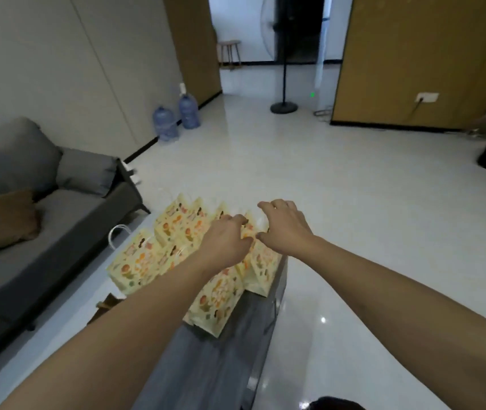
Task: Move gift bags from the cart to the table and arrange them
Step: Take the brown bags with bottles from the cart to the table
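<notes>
Several yellow gift bags with printed fruit and white cord handles stand bunched at the far end of a dark grey table [221, 365]. One bag [135, 261] stands at the left edge, two more [182, 223] at the back, and one [218, 297] nearest me. My left hand [224, 241] reaches over them and its curled fingers pinch the top of the rightmost bag [262, 270]. My right hand [286, 229] hovers just right of that bag's top with fingers spread, thumb touching its edge. The cart is out of view.
A grey sofa [43, 217] with a brown cushion [8, 220] runs along the left of the table. Two blue water jugs [163, 124] stand by the wall. A fan stand [283, 106] is far ahead on the glossy white floor.
</notes>
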The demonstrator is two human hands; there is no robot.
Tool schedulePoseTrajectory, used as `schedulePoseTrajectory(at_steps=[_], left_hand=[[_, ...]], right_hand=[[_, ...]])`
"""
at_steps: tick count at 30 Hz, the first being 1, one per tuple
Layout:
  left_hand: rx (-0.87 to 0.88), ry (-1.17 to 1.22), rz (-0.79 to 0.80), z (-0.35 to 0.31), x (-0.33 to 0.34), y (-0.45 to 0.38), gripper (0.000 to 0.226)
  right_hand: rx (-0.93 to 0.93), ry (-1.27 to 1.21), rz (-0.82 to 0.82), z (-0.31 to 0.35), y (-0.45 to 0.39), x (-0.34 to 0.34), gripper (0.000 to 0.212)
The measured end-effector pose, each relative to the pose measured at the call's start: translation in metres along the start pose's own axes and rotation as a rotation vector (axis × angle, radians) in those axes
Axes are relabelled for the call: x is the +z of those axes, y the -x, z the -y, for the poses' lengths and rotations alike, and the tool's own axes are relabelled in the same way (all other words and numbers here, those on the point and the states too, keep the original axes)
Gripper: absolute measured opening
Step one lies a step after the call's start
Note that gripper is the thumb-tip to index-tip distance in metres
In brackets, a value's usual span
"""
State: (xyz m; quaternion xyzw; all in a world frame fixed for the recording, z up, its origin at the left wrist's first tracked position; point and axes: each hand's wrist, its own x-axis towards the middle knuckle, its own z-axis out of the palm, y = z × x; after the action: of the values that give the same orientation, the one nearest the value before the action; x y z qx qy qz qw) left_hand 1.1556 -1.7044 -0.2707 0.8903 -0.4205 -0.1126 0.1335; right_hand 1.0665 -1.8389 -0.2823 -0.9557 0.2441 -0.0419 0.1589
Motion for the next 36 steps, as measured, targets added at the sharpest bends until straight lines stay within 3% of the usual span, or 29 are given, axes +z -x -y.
schedulePoseTrajectory(at_steps=[17,23,36], left_hand=[[0.641,-0.175,0.321,-0.488,0.205,-0.123,0.055],[0.890,-0.224,0.467,-0.623,0.275,-0.133,0.055],[1.283,-0.178,0.830,-0.823,0.432,-0.202,0.054]], right_hand=[[0.832,-0.173,-0.139,-0.489,0.235,-0.100,0.072],[1.081,-0.222,-0.191,-0.587,0.307,-0.106,0.072],[1.676,-0.351,-0.238,-0.715,0.358,-0.092,0.070]])
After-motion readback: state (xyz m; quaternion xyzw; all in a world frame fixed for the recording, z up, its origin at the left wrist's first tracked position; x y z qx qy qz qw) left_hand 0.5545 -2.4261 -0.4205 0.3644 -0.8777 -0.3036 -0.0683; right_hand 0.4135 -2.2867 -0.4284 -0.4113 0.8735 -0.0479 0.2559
